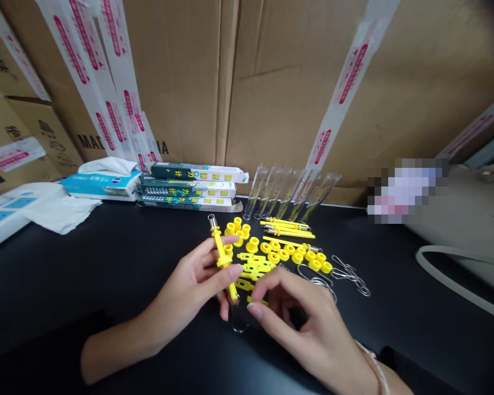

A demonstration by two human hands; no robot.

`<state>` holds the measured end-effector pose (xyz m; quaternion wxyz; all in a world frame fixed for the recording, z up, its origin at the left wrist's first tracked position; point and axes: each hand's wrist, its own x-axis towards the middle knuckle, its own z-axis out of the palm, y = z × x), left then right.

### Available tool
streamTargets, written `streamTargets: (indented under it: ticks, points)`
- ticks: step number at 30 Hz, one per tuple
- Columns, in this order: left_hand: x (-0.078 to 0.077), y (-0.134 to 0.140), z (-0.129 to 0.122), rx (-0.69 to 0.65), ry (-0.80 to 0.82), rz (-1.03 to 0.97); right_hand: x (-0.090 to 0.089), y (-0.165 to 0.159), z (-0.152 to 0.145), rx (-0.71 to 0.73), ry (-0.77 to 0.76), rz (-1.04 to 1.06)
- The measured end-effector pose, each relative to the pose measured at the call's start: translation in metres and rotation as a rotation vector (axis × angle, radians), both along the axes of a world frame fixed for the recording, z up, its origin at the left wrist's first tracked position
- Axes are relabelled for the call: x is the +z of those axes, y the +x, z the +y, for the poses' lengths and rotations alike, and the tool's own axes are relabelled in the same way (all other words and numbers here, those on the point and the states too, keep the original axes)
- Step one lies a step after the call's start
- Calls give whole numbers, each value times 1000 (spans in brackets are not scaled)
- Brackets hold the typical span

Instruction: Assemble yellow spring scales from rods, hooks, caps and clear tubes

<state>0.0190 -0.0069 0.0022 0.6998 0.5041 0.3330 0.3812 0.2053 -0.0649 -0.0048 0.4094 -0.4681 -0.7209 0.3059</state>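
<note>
Between the thumb and fingers of my left hand (195, 274) is a yellow spring scale rod (220, 244), tilted, with a small metal spring at its upper end and a yellow collar round its middle. A wire hook (239, 329) hangs from its lower end. My right hand (308, 318) is closed in a pinch just right of that hook; whatever its fingertips hold, if anything, I cannot make out. Flat yellow tabs with holes (257, 267) lie behind both hands, partly covered by them. Nearby are yellow flanged caps (252, 244) and yellow rings (289, 249).
Clear tubes (286, 192) stand upright at the back. More rods with springs (288, 227) lie before them, and wire hooks (352, 276) to the right. Flat boxes (189, 189) are stacked at the back left beside a tissue pack (101, 184). Cardboard (280, 99) walls the rear.
</note>
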Motion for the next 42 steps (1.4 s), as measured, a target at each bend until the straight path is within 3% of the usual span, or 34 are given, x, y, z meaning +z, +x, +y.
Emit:
streamTargets:
  ticks: [5,19,23,30,37,42]
  points:
    - [-3,0,2,-3,8,-8,2,0,2,23,78,-104]
    - [-1,-2,-10,-128,48,137,0,2,8,-45,-14,-32]
    - [0,-3,-7,-108,54,118,1,2,8,-42,-34,-22]
    - [4,-7,-4,10,226,218,1,2,10,-49,-86,43]
    - [-1,-5,-3,-56,12,65,-1,4,8,-12,-83,14]
    - [-3,-4,3,-21,-41,-15,0,4,8,-18,-64,-16]
